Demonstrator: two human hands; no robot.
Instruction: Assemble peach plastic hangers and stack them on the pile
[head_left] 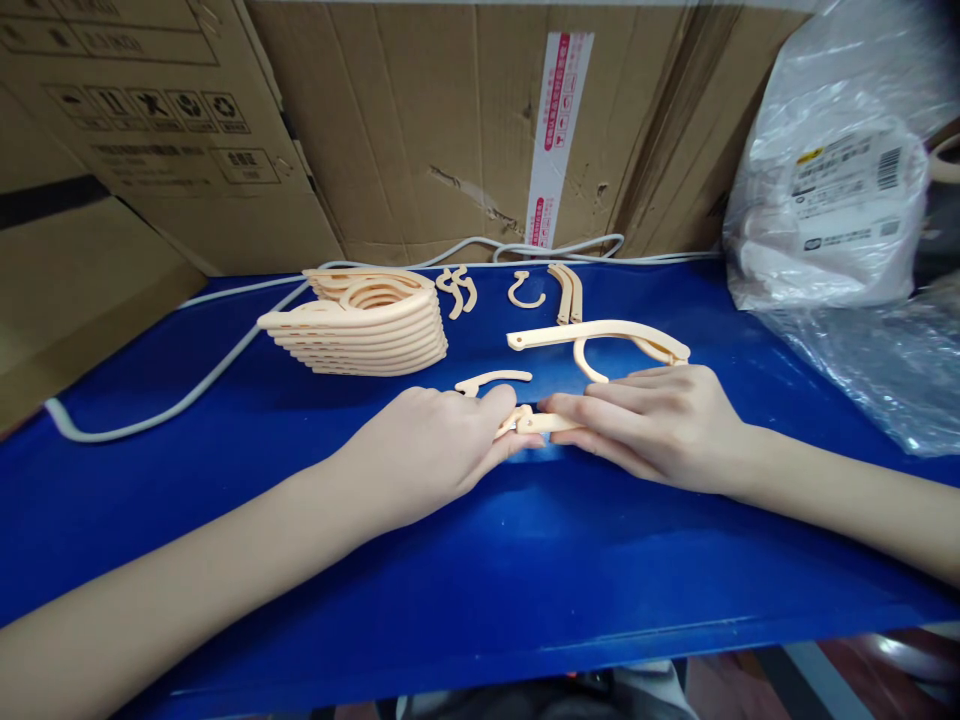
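Observation:
Close in front of me, my left hand (420,445) pinches one end of a cream plastic hanger piece (511,420) between thumb and fingers. My right hand (660,425) grips a cream hanger arm (551,424) whose holed end meets that piece. How the two join is partly hidden by my fingers. A curved hook (499,379) sticks out above my left hand; I cannot tell whether it is held or lying behind. Just beyond my right hand lies a long hanger arm (592,332), with a curved hook part (586,362) under it.
A stack of folded cream hangers (360,330) stands at the left. Loose hooks (457,290), a single hook (525,290) and short arms (568,294) lie at the back. A white cable (187,395), cardboard boxes (420,130) and a plastic bag (832,220) border the blue table (480,590).

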